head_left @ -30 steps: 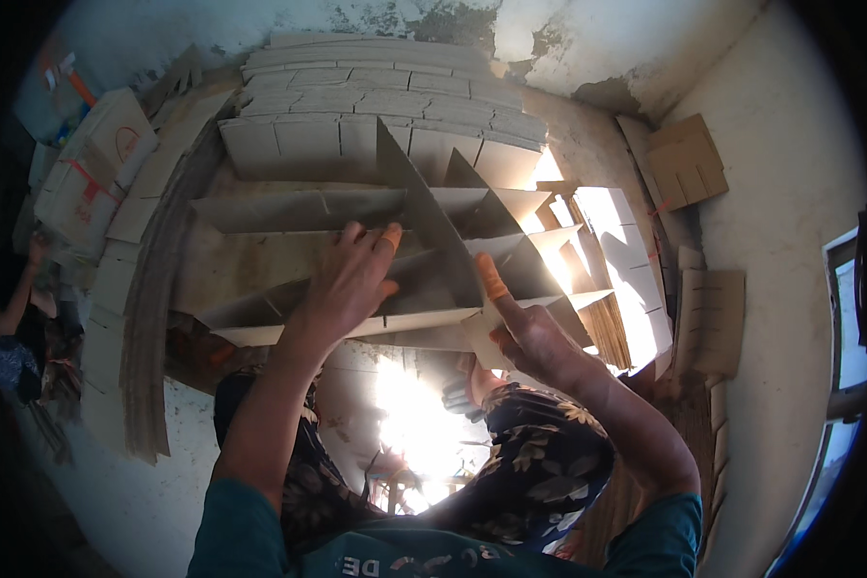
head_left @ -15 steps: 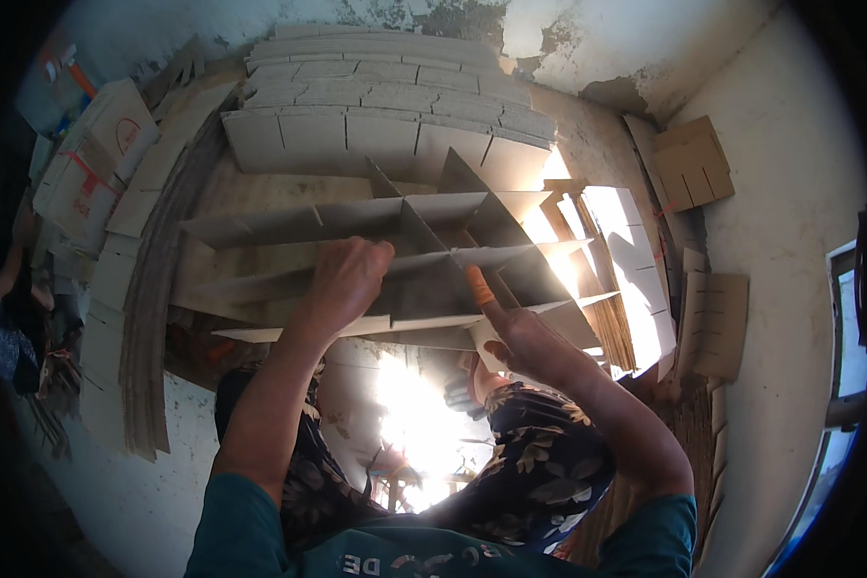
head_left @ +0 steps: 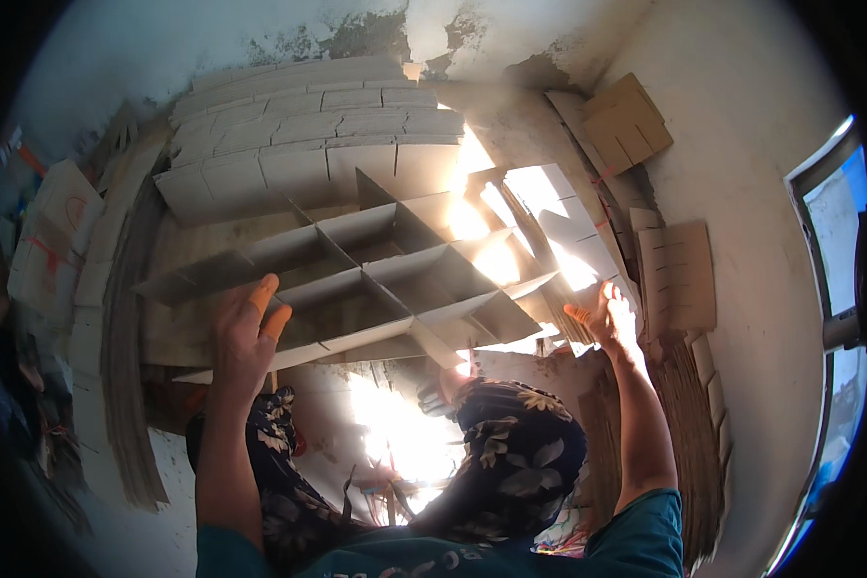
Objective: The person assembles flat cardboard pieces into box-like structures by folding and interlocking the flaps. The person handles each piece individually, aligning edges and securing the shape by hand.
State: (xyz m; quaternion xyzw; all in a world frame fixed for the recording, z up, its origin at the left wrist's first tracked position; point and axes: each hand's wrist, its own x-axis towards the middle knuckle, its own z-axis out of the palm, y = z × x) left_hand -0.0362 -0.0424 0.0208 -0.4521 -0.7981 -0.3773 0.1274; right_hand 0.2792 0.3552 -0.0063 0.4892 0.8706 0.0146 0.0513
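Sunlit floor ahead: your left hand (head_left: 246,337) is gripping the light, floppy divider grid (head_left: 356,284); your open right hand (head_left: 607,313) is touching slotted strips (head_left: 573,255). Support corners.

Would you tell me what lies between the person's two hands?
In the head view, the cardboard divider grid spans between the left hand and right hand.

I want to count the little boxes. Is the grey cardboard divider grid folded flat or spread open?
Spread open. The grey cardboard divider grid shows crossing strips forming open cells, with the left hand gripping its near edge.
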